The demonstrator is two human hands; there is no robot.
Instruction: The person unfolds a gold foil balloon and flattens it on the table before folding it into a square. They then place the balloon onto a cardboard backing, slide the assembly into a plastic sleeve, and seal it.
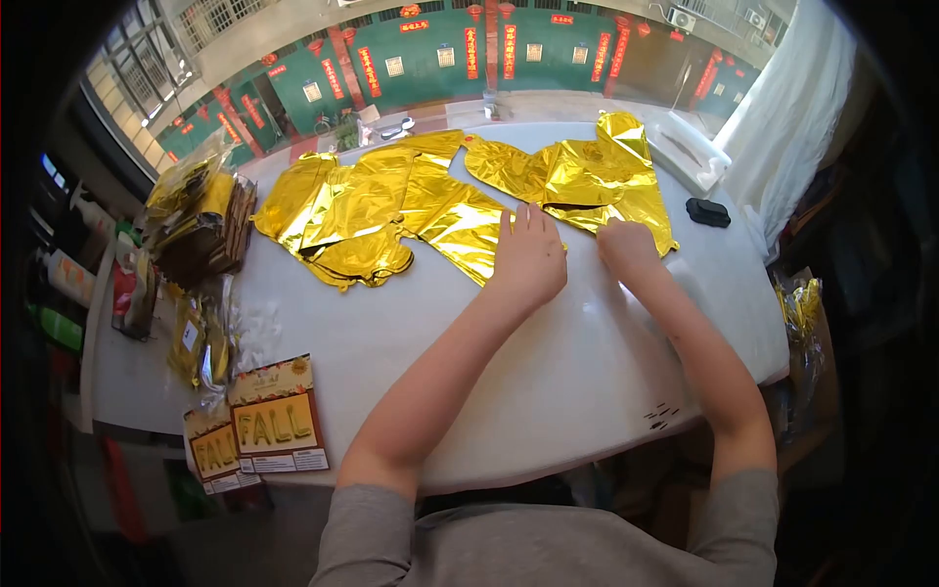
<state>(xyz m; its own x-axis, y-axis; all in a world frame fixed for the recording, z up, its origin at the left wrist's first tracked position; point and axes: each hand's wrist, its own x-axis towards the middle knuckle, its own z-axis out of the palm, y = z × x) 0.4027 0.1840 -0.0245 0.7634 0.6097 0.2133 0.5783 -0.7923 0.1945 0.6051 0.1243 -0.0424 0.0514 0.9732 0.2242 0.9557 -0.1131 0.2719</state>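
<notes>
Flat, uninflated gold foil balloons lie across the white table. One pile [352, 201] is to the left of my hands. Another foil balloon [597, 166] lies just beyond them, its near edge lifted into a dark gap. My left hand [531, 256] rests at the foil's near edge with its fingers stretched forward, slightly apart. Curled fingers on my right hand [629, 245] press together at the lower edge of the right-hand foil balloon; the fingertips are partly hidden.
Two printed packs marked FALL [279, 416] hang over the table's near left edge. Bagged gold foil and brown cards [201, 220] are stacked at the left. A black object [708, 212] and a white tray-like box [690, 152] sit at the right, near a white curtain [797, 108].
</notes>
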